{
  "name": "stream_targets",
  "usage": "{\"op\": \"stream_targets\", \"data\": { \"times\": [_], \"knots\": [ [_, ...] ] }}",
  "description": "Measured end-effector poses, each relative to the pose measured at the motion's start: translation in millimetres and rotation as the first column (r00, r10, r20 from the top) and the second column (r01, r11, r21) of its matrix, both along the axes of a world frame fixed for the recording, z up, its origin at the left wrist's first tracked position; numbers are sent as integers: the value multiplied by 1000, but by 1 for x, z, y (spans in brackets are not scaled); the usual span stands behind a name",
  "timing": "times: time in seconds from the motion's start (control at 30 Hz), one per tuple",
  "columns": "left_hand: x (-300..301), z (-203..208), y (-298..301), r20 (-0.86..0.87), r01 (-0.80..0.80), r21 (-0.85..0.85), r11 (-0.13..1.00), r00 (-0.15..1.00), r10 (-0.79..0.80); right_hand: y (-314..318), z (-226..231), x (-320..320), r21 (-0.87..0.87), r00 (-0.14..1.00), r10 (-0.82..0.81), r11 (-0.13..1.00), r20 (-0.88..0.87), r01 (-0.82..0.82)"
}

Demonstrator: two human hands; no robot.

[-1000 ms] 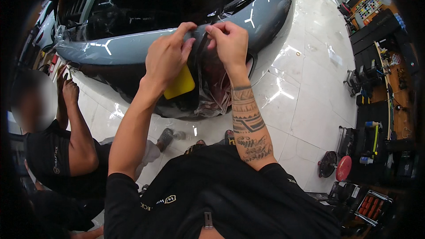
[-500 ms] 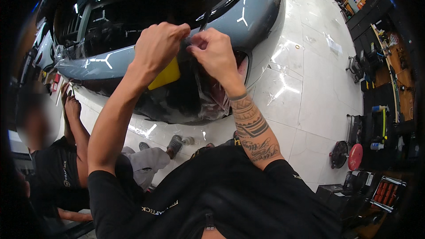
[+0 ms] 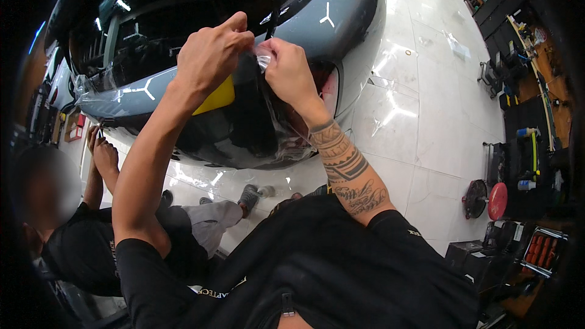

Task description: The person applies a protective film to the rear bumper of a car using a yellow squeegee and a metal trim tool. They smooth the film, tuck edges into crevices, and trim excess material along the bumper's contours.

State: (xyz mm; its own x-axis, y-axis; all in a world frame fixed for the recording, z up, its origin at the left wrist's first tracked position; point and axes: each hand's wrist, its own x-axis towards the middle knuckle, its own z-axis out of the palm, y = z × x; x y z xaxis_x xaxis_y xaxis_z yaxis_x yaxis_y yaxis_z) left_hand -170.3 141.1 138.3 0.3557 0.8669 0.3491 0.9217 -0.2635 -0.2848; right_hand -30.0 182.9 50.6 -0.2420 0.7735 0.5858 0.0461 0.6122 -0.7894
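Observation:
Clear film (image 3: pixel 264 61) is bunched and stretched between my two hands, over the grey and black end of a car (image 3: pixel 213 140). My left hand (image 3: pixel 213 52) is closed, its fingertips pinching at the film's left side; the thumb side is partly hidden. My right hand (image 3: pixel 289 72) is closed on the film, knuckles up, near the car's lamp recess (image 3: pixel 329 91). More loose film (image 3: pixel 292 143) hangs below my right wrist against the black bumper. A yellow flat panel (image 3: pixel 218 99) shows on the car beside my left forearm, partly covered by it.
To the left, a co-worker in a black shirt (image 3: pixel 82 244) crouches, hands (image 3: pixel 105 155) at the car's lower corner. Another stretch of loose film (image 3: pixel 91 88) hangs there. On the right stand a red and black wheeled stool (image 3: pixel 496 201), dark cabinets and a workbench (image 3: pixel 545 85).
Both hands have shifted slightly left, and the left one has risen a little. More of the film shows at my right fingers. The co-worker has leaned lower.

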Motion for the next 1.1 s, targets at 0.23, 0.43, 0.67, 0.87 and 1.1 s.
{"op": "stream_targets", "data": {
  "times": [0.23,0.43,0.67,0.87,1.1],
  "knots": [
    [-5,3,5,-13,44,-6,999,999,-44,-3,14,-1,-126,995,5,992,95,7],
    [1,7,6,60,54,-11,998,997,-53,3,13,-4,-272,999,28,962,-16,-31],
    [13,5,6,43,31,27,999,999,-33,1,4,-12,-18,978,-208,978,-8,208],
    [13,-11,9,27,7,140,990,1000,-11,5,-6,-18,151,938,-310,931,-155,333],
    [16,-17,6,37,11,218,976,999,-19,9,-4,-16,132,935,-277,941,-223,310]
  ]
}}
